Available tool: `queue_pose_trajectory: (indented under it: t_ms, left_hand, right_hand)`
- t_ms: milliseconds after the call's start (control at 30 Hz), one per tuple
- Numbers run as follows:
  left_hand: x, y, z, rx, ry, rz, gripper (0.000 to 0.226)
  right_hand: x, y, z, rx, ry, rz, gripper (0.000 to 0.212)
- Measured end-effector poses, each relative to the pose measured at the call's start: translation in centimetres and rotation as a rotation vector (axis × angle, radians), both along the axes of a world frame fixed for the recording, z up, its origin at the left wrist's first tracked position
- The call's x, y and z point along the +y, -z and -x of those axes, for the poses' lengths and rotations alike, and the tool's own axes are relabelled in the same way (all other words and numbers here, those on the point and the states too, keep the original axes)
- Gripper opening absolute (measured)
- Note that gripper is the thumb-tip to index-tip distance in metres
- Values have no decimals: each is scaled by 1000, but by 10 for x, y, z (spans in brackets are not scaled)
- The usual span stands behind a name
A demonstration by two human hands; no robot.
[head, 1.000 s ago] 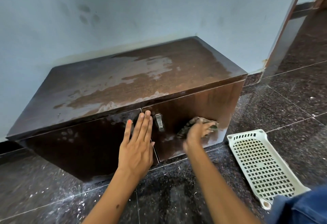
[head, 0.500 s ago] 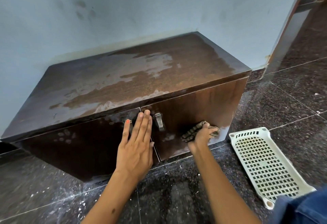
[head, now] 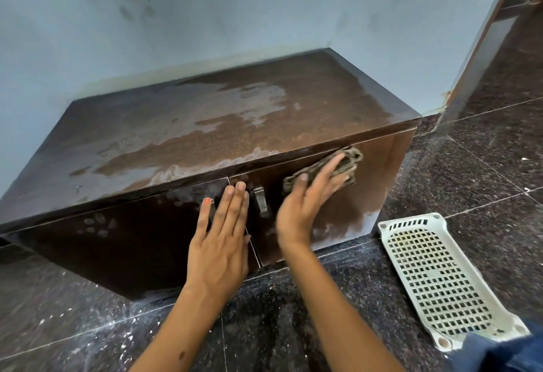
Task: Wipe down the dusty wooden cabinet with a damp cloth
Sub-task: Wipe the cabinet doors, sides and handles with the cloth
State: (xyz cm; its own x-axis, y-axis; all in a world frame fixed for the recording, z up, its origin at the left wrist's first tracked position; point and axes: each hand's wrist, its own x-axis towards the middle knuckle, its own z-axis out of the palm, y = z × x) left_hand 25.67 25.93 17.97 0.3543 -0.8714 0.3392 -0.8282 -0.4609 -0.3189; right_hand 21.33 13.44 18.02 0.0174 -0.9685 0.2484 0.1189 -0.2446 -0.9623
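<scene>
A low dark wooden cabinet (head: pixel 188 125) stands against the wall, its top streaked with wet and dusty patches. It has two front doors with a metal handle (head: pixel 261 200) between them. My left hand (head: pixel 221 242) lies flat, fingers together, on the left door beside the gap. My right hand (head: pixel 308 204) presses a crumpled brownish cloth (head: pixel 343 163) against the upper part of the right door, just under the top edge. Dust remains on the right door's lower right area.
A white perforated plastic tray (head: pixel 437 280) lies on the dark speckled floor (head: pixel 484 166) to the cabinet's right. A blue wall (head: pixel 205 13) is behind the cabinet, a doorframe (head: pixel 482 36) at the right. Blue fabric (head: pixel 505 354) shows at the bottom right corner.
My right hand has swept the cloth up from the lower part of the right door to its top edge. My left hand has stayed in place on the left door.
</scene>
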Motion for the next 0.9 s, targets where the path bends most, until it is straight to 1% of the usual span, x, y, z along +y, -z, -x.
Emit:
queue_pose_trajectory:
  t_ms: [100,200,267,333,400,467,500,533,633,733,800,900]
  left_hand:
    - [-3,4,0,-3,-6,10,66]
    - [-5,6,2,12,-10,21,65]
    - [-6,7,4,31,-11,27,65]
    - [-7,7,6,37,-9,36,65]
    - [-7,8,6,35,-10,41,65]
    - [-6,8,6,34,-11,36,65]
    - [-6,8,6,34,-13,36,65]
    - [-6,8,6,36,-16,37,65]
    - [-9,12,7,32,-24,46,66]
    - [-10,17,6,38,-21,67,67]
    - [-11,20,4,44,-13,89,68]
    - [-12,23,1,30,-1,110,69]
  right_hand:
    - [-40,15,18,-48,99,-140,66]
    - [-76,41,39,-4,184,-323,65]
    - [-89,61,50,15,185,-433,63]
    - [-91,76,56,-137,128,-572,62]
    - [-94,85,60,-292,75,-774,61]
    - [-97,83,64,-366,34,-914,60]
    - [-96,78,63,-365,40,-920,60]
    - [-95,71,61,-342,66,-874,61]
    - [-83,45,44,-189,128,-564,69]
    - [-72,38,32,-112,185,-338,67]
    - [-72,48,35,-78,204,-297,65]
    - [-82,74,40,-60,236,-346,65]
